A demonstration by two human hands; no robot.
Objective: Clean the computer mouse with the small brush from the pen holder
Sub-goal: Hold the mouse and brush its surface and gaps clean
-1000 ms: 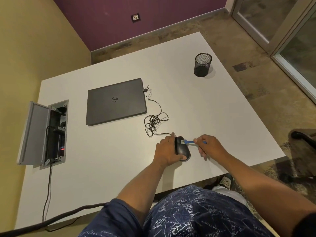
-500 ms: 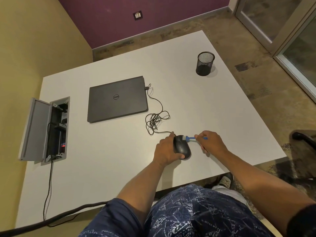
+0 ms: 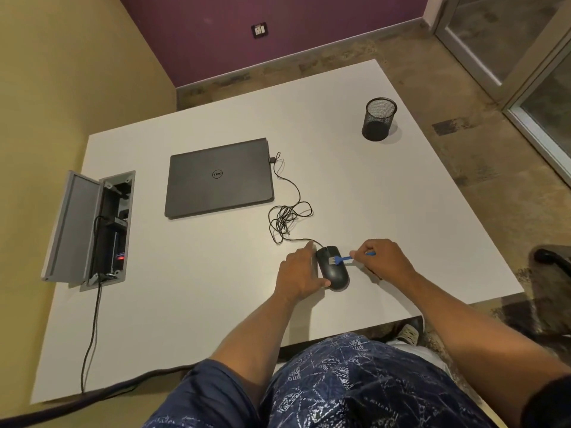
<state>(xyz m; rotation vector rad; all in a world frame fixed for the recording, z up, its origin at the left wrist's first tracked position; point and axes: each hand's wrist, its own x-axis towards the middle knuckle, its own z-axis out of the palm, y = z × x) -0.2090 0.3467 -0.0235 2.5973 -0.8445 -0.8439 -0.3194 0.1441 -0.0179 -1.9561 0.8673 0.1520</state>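
Note:
A black wired computer mouse (image 3: 335,271) lies on the white table (image 3: 191,304) near its front edge. My left hand (image 3: 298,273) holds the mouse from its left side, thumb at its rear. My right hand (image 3: 384,262) pinches the handle of a small blue brush (image 3: 343,259), whose pale bristles rest on the top of the mouse. A black mesh pen holder (image 3: 379,119) stands upright at the far right of the table, away from both hands.
A closed grey laptop (image 3: 218,177) lies at the table's middle, with the mouse cable (image 3: 287,216) coiled to its right. An open cable box (image 3: 89,230) is set into the table's left side. A chair base (image 3: 553,259) shows at the right edge.
The brush head has moved from the mouse's front right edge onto its top. My left hand keeps its hold; the camera shifted slightly.

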